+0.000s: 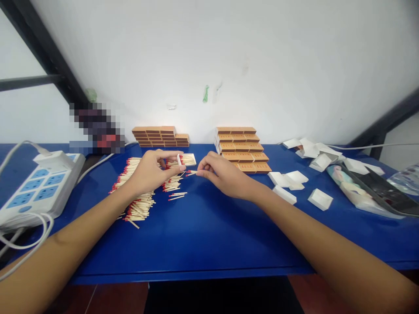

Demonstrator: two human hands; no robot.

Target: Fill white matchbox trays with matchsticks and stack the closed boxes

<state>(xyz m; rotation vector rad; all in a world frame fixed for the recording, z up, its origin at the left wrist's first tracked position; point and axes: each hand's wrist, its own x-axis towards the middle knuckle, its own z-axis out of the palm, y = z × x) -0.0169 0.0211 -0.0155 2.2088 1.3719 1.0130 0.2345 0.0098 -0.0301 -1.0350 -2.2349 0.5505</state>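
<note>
My left hand grips a white matchbox tray between thumb and fingers, with red-headed matches lying inside it. Close to its right, my right hand pinches a few matches by their plain ends, red heads pointing left. Beneath and beside my left hand spreads a big heap of loose matches on the blue table. A smaller pile of matches lies below the tray, partly hidden by my left hand, with a couple of single matches in front of it.
Stacked matchboxes stand against the wall at left, and a stepped stack behind my right hand. Empty white trays lie scattered at right, beside a phone. A power strip with white cables occupies the left side of the blue table.
</note>
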